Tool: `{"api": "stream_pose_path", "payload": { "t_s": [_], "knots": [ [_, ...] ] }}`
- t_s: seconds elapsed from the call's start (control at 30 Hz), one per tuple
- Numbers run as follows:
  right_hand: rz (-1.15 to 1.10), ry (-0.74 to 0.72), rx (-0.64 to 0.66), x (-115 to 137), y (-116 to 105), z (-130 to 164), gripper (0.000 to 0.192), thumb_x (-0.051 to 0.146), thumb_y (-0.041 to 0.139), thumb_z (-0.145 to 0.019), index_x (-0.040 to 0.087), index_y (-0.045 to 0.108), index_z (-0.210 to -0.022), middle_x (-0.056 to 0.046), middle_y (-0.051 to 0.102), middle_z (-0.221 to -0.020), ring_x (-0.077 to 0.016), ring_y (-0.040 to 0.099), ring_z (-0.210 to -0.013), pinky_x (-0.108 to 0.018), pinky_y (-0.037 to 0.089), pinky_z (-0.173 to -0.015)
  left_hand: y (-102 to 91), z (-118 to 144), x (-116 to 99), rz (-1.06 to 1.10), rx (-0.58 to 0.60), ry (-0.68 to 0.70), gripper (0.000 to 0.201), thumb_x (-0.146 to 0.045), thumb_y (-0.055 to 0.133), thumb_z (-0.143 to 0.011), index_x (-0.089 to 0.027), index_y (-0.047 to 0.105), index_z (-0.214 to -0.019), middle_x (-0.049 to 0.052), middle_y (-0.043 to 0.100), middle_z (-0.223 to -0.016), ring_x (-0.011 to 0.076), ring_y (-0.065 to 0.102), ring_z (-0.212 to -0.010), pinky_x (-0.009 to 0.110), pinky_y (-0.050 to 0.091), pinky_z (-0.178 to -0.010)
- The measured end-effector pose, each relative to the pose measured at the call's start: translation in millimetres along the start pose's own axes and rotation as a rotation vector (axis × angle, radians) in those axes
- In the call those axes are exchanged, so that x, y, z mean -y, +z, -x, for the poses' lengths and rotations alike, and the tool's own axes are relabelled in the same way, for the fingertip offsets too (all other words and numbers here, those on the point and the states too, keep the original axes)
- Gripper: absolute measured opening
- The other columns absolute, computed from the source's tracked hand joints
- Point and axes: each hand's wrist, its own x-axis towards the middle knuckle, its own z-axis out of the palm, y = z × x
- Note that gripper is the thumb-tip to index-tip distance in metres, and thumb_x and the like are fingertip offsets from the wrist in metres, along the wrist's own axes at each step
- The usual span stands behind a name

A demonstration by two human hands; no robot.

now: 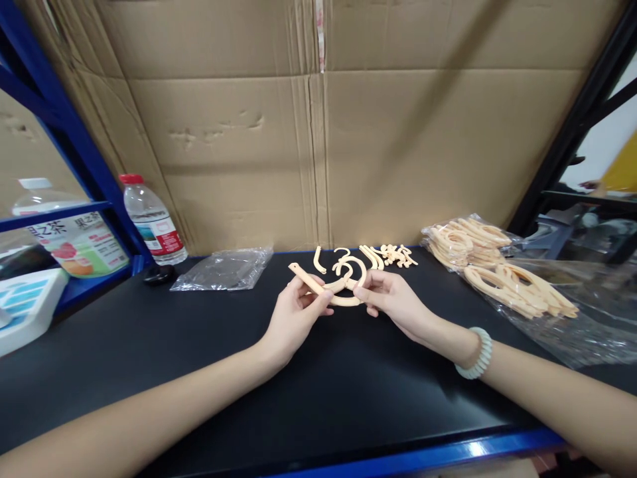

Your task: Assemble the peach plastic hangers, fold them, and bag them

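Observation:
My left hand [293, 315] and my right hand [395, 300] meet over the middle of the black tabletop [209, 358]. Together they hold a cream plastic hanger piece [326, 291], a curved arm with a hook at its top. The left fingers pinch its left arm, the right fingers its right end. Just behind lie several loose cream hooks and small parts [371, 257]. A pale bead bracelet [475, 354] sits on my right wrist.
Bagged stacks of cream hanger pieces [497, 269] lie at the right on clear plastic. An empty clear bag [223, 269] and a water bottle [152, 219] are at the back left, by blue shelving [74, 133]. Cardboard [318, 133] walls the back.

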Motion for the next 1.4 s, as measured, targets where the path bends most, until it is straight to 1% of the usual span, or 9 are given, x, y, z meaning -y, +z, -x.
{"api": "stream_pose_path", "payload": {
  "t_s": [0.2, 0.3, 0.4, 0.53, 0.63, 0.77, 1.23, 1.3, 1.4],
  "knots": [
    [0.05, 0.008, 0.084, 0.3, 8.7, 3.7, 0.027, 0.041, 0.074, -0.068, 0.017, 0.062, -0.066, 0.0, 0.062, -0.063, -0.01, 0.055, -0.05, -0.024, 0.045, -0.047, 10.5, 10.1, -2.9, 0.078, 0.153, -0.085, 0.033, -0.026, 0.075, -0.069, -0.017, 0.051, -0.09, 0.001, 0.066, -0.08, 0.0161, 0.067, -0.079, 0.031, 0.056, -0.075],
    [0.051, 0.03, 0.117, 3.5, 3.9, -0.3, 0.026, 0.04, 0.074, -0.068, 0.015, 0.069, -0.074, -0.003, 0.066, -0.067, -0.013, 0.061, -0.057, -0.026, 0.051, -0.053, 10.4, 10.2, -3.1, 0.109, 0.13, -0.109, 0.028, -0.023, 0.077, -0.067, -0.015, 0.055, -0.083, 0.001, 0.066, -0.078, 0.0152, 0.067, -0.077, 0.03, 0.055, -0.078],
    [0.132, -0.018, 0.037, 6.9, -19.2, -13.9, 0.028, 0.04, 0.069, -0.073, 0.016, 0.072, -0.086, -0.005, 0.069, -0.073, -0.0143, 0.063, -0.061, -0.028, 0.054, -0.058, 8.7, 7.6, -2.7, 0.171, 0.076, -0.16, 0.029, -0.021, 0.08, -0.064, -0.014, 0.057, -0.082, 0.001, 0.066, -0.078, 0.0142, 0.066, -0.076, 0.03, 0.055, -0.08],
    [0.705, -0.277, -0.063, 5.5, -63.0, -38.5, 0.016, 0.027, 0.065, -0.077, 0.018, 0.074, -0.087, -0.006, 0.072, -0.083, -0.0188, 0.064, -0.074, -0.036, 0.053, -0.072, 8.8, 6.1, -2.8, 0.217, 0.049, -0.2, 0.031, -0.02, 0.08, -0.064, -0.014, 0.057, -0.083, 0.001, 0.066, -0.082, 0.0133, 0.066, -0.077, 0.029, 0.055, -0.082],
    [1.082, -0.411, 0.037, -3.3, -84.1, -53.0, 0.017, 0.017, 0.063, -0.078, 0.02, 0.074, -0.09, -0.007, 0.072, -0.091, -0.0236, 0.061, -0.092, -0.04, 0.048, -0.085, 9.5, 7.2, -3.4, 0.202, 0.05, -0.211, 0.033, -0.02, 0.08, -0.065, -0.014, 0.055, -0.085, 0.002, 0.066, -0.081, 0.0131, 0.067, -0.076, 0.028, 0.054, -0.081],
    [1.274, -0.454, 0.131, -17.4, -89.5, -63.6, 0.021, 0.013, 0.062, -0.078, 0.021, 0.074, -0.094, -0.008, 0.068, -0.101, -0.0249, 0.058, -0.098, -0.041, 0.046, -0.088, 9.3, 8.3, -3.0, 0.188, 0.062, -0.197, 0.032, -0.021, 0.079, -0.067, -0.014, 0.055, -0.086, 0.002, 0.067, -0.08, 0.0125, 0.066, -0.074, 0.026, 0.053, -0.077],
    [1.223, -0.476, 0.142, -33.0, -89.7, -74.4, 0.019, 0.008, 0.056, -0.08, 0.018, 0.072, -0.079, -0.007, 0.072, -0.088, -0.0224, 0.061, -0.087, -0.041, 0.044, -0.085, 11.2, 6.4, -3.1, 0.147, 0.075, -0.176, 0.035, -0.023, 0.08, -0.067, -0.015, 0.053, -0.088, 0.0, 0.065, -0.075, 0.0111, 0.064, -0.07, 0.025, 0.05, -0.073],
    [1.186, -0.49, 0.098, -32.0, -89.0, -73.6, 0.02, 0.009, 0.055, -0.081, 0.019, 0.072, -0.079, -0.007, 0.069, -0.093, -0.022, 0.059, -0.089, -0.041, 0.045, -0.085, 10.6, 6.1, -2.0, 0.149, 0.076, -0.174, 0.034, -0.023, 0.079, -0.067, -0.015, 0.053, -0.088, -0.001, 0.065, -0.075, 0.0112, 0.064, -0.07, 0.025, 0.051, -0.073],
    [0.985, -0.514, -0.075, -25.2, -82.6, -69.4, 0.02, 0.016, 0.052, -0.085, 0.021, 0.071, -0.084, -0.007, 0.062, -0.101, -0.0187, 0.058, -0.084, -0.037, 0.049, -0.077, 9.7, 6.7, -1.4, 0.167, 0.083, -0.166, 0.033, -0.022, 0.079, -0.068, -0.015, 0.053, -0.088, 0.0, 0.064, -0.078, 0.0113, 0.064, -0.073, 0.026, 0.051, -0.075]
  ]
}}
